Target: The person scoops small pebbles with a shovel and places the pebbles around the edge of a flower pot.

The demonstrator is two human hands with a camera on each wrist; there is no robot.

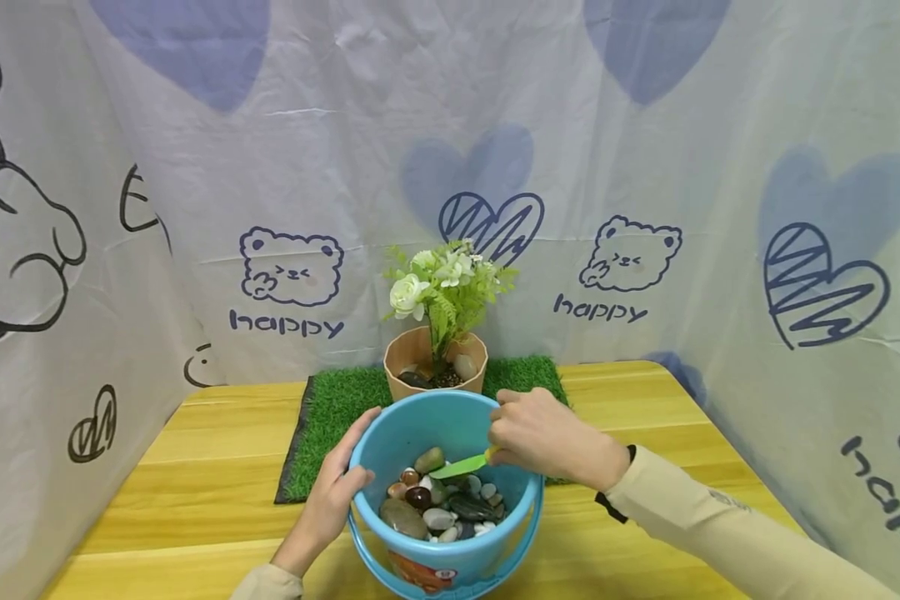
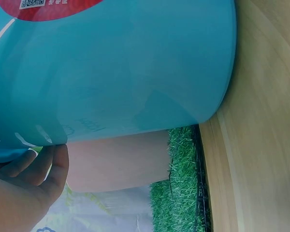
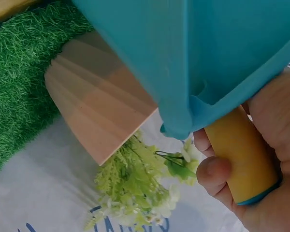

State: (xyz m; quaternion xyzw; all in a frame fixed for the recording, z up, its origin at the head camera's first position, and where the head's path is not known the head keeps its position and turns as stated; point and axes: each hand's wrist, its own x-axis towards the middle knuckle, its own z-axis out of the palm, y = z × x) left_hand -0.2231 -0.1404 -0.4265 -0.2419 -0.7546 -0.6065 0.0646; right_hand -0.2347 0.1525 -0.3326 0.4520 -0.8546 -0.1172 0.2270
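A light blue bucket [image 1: 441, 546] stands on the wooden table, with stones [image 1: 439, 520] of several sizes and colours inside. My left hand [image 1: 333, 487] grips its left rim, the thumb at the edge and the fingers along the outer wall; in the left wrist view, fingertips [image 2: 60, 157] touch the bucket wall [image 2: 116, 72]. Over the right rim, my right hand [image 1: 543, 437] holds a small trowel by its yellow handle [image 3: 244, 154]. The trowel's green blade [image 1: 460, 467] points left, low in the bucket among the stones. Its tip is beside a greenish-brown stone [image 1: 430, 460].
Behind the bucket, a beige flowerpot [image 1: 400, 354] with white flowers [image 1: 450, 275], green leaves and a few stones stands on an artificial grass mat [image 1: 345, 417]. The bucket's handle [image 1: 367, 560] hangs at its front. Printed cloth [image 1: 450, 108] surrounds the wooden table [image 1: 217, 475].
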